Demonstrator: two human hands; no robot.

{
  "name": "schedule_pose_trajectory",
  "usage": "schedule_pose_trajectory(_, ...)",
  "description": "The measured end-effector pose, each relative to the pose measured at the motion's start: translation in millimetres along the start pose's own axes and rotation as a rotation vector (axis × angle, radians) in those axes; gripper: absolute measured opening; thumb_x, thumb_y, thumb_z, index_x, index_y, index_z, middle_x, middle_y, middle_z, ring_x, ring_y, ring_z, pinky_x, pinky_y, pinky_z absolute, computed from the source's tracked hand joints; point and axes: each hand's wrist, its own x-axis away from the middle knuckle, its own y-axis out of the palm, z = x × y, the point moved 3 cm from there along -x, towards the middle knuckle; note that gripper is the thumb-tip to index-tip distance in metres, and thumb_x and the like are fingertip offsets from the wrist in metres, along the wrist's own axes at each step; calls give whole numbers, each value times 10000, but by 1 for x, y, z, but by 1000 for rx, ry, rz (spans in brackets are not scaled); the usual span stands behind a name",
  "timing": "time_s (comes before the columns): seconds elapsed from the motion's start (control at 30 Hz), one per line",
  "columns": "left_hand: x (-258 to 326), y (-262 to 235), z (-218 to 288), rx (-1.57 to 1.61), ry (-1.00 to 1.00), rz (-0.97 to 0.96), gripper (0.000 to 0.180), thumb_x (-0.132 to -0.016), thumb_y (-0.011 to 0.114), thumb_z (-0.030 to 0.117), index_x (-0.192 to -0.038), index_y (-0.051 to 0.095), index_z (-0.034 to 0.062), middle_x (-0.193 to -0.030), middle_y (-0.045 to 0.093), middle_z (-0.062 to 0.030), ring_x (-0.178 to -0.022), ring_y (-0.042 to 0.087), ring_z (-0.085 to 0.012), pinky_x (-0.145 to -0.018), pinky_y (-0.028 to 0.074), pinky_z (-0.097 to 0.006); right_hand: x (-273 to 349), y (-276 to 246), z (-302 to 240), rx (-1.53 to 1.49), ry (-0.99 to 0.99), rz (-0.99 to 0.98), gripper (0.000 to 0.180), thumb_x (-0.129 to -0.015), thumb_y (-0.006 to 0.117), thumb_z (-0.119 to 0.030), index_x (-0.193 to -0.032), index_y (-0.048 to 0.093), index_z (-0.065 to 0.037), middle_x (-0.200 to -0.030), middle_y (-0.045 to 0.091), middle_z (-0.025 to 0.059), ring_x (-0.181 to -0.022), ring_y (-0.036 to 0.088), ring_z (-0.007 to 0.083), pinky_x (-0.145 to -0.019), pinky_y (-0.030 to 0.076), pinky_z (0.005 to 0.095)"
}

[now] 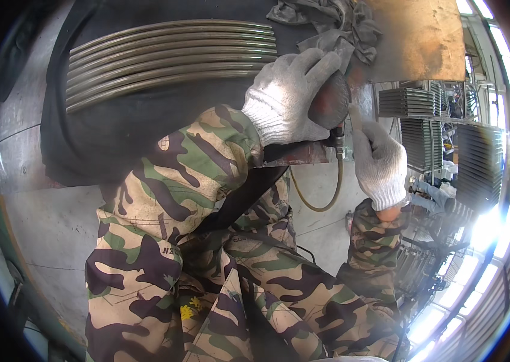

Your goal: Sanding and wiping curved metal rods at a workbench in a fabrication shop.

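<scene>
My left hand [291,93], in a white knit glove, is closed around a hose-fed sander [328,102] at the bench edge. Its round, dark reddish pad is turned toward me, and the grip beneath is mostly hidden by the glove. A yellowish hose [322,209] hangs in a loop from a fitting below the pad. Just right of the pad is my right hand [379,160], also gloved, with a finger stretched up beside the rim. No object shows in it; whether the fingertip touches the pad, I cannot tell.
Several curved metal tubes [170,57] lie side by side on a black mat [104,145]. Crumpled grey cloth [351,30] lies beyond the sander, beside a brown board [421,39]. Stacked tubes on racks [478,163] and a person [433,196] are at right.
</scene>
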Motion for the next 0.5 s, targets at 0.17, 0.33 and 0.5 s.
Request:
schedule_pose_trajectory(0.17,-1,2,0,0,4,9,1081,-578,985,353,-1509,474,146,-1374,572,-132,-1195,633,-418,-986,558,-543,-8,-3,6,2,9,-54,108,-987,691,-162,-1027,747,-78,-752,682,179,-646,688,362,-610,532,384)
schedule_pose_trajectory(0.33,-1,1,1,-11,1,11,1080,-579,984,354,-1508,473,147,-1363,573,-135,-1184,636,-420,-977,559,-544,-12,-8,1,5,-81,-47,156,-1021,670,-140,-1084,754,-25,-687,638,122,-576,582,168,-585,485,334)
schedule_pose_trajectory(0.5,1,2,2,-23,12,11,1076,-580,983,357,-1504,473,149,-1350,574,-137,-1183,637,-420,-971,559,-542,-19,-18,-11,95,-154,-107,153,-1013,664,-139,-1089,749,-38,-684,618,142,-572,591,194,-586,488,349)
